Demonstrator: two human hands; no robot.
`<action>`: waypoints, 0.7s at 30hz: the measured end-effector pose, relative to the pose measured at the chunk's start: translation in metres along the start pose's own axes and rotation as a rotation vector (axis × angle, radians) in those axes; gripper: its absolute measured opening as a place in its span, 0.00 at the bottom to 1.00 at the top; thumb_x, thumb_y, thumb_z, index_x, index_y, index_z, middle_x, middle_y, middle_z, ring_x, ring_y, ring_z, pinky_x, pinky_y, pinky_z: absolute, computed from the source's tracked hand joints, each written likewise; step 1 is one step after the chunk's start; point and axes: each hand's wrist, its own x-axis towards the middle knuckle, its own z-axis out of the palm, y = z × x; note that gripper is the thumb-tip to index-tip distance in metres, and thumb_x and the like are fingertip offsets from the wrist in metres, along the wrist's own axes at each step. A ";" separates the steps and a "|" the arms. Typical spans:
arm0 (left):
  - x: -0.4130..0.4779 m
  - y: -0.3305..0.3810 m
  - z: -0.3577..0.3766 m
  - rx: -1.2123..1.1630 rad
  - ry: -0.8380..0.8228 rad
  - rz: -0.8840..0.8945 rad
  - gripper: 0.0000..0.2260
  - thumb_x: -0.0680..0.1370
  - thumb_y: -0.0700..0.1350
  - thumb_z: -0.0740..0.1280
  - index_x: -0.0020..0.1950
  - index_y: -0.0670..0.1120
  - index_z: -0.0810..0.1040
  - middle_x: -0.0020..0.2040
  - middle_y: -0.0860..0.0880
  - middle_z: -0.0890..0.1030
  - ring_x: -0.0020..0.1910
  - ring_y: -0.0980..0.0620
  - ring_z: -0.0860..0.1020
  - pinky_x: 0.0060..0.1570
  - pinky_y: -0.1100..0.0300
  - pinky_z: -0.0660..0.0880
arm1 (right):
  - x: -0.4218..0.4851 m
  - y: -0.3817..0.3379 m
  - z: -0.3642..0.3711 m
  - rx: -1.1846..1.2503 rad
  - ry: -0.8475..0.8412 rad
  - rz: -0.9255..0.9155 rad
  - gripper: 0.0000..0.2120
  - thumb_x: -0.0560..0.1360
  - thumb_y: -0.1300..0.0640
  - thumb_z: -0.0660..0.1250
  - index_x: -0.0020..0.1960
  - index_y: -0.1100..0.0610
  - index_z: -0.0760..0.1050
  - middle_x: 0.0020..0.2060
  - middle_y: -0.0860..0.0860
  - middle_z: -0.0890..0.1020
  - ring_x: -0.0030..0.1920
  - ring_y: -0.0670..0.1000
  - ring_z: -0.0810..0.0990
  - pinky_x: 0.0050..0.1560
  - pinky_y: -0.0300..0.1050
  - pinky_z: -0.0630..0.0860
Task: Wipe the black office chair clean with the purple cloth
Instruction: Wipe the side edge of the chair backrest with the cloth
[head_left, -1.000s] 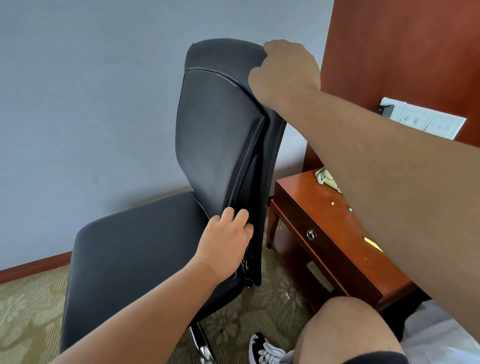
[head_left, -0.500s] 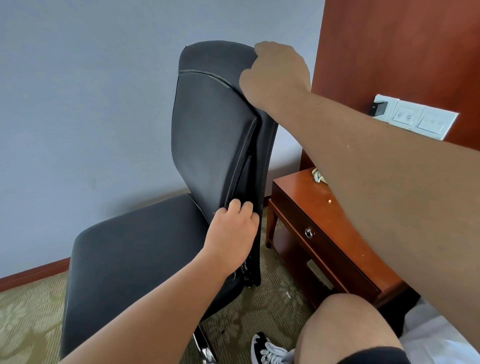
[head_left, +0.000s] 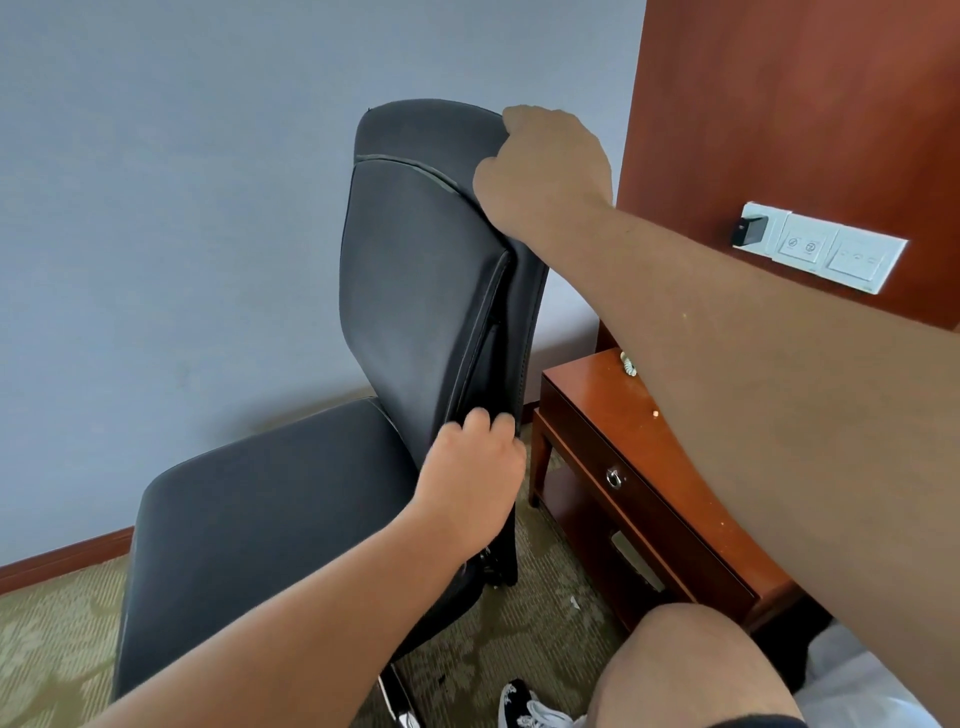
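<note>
The black office chair (head_left: 415, 291) stands in the middle of the frame on patterned carpet (head_left: 52, 649), just beside the wooden nightstand (head_left: 649, 441) at the right. The right hand (head_left: 545, 171) grips the backrest's top right corner, its fingers curled over the edge. The left hand (head_left: 472, 478) clasps the backrest's lower right edge just above the seat, fingers (head_left: 478, 418) hooked round the side seam.
</note>
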 end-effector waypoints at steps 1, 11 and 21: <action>0.002 -0.006 -0.006 0.002 0.039 -0.004 0.09 0.68 0.41 0.68 0.48 0.45 0.77 0.46 0.46 0.73 0.43 0.46 0.69 0.33 0.54 0.62 | 0.001 0.000 0.000 0.002 0.002 -0.001 0.11 0.69 0.59 0.57 0.35 0.50 0.56 0.42 0.50 0.71 0.41 0.54 0.69 0.29 0.42 0.57; -0.004 0.007 0.035 -0.008 -0.177 0.029 0.14 0.74 0.41 0.66 0.59 0.44 0.74 0.58 0.45 0.72 0.53 0.44 0.70 0.43 0.53 0.71 | 0.004 0.003 0.001 0.017 -0.029 0.018 0.10 0.69 0.60 0.58 0.35 0.51 0.58 0.42 0.50 0.71 0.40 0.54 0.69 0.29 0.43 0.57; -0.002 -0.079 -0.065 -0.381 0.064 -0.222 0.07 0.73 0.59 0.66 0.47 0.59 0.76 0.44 0.58 0.72 0.42 0.55 0.74 0.42 0.57 0.75 | 0.005 -0.002 -0.007 -0.095 -0.093 -0.027 0.11 0.73 0.55 0.58 0.54 0.55 0.72 0.54 0.54 0.71 0.53 0.57 0.71 0.43 0.46 0.66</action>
